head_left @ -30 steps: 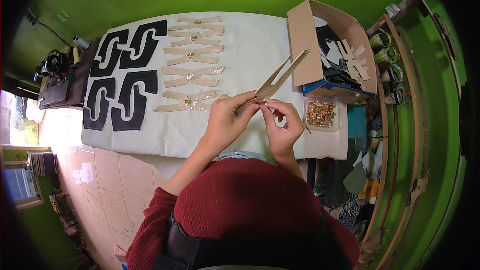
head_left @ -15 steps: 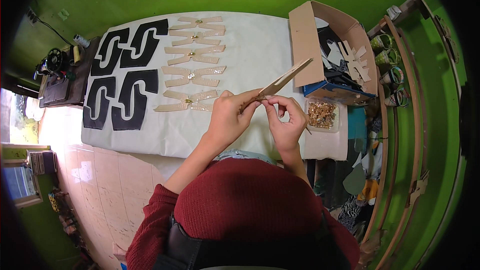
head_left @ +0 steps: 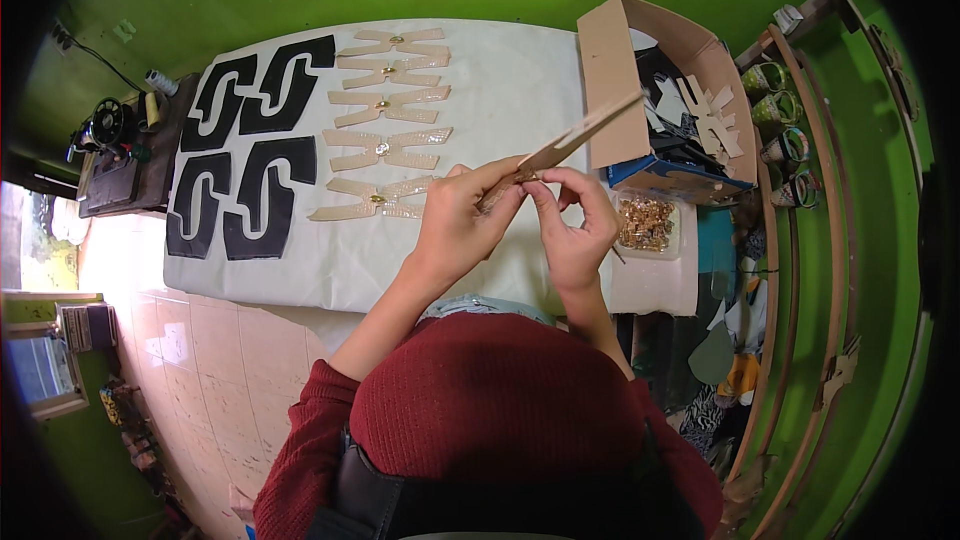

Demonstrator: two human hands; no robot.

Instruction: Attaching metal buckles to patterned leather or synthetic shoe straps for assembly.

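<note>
My left hand (head_left: 462,222) is closed round a beige, shoe-upper-like strap (head_left: 580,140), its long flat end pointing up and right. My right hand (head_left: 577,230) pinches close against the strap's underside, near the left fingertips. Whatever lies between those right fingertips is too small to make out. A thin dark rod end (head_left: 618,255) shows beside the right hand's outer edge. Left of my hands, several X-shaped beige straps (head_left: 345,145) lie in a column, each with a shiny ornament at its crossing. The nearest strap (head_left: 335,213) is beside my left hand.
Several black curved cut-outs (head_left: 262,230) lie on the white-covered table (head_left: 500,70). A cardboard box (head_left: 610,75) of scraps stands at the right, behind a clear tub (head_left: 645,225) of gold-coloured bits. A sewing machine (head_left: 108,125) is at far left; wooden rails (head_left: 800,340) run along the right.
The held strap has swung slightly, its long end now farther right and lower, over the box's edge. Both hands remain together, with the right fingers shifted a little.
</note>
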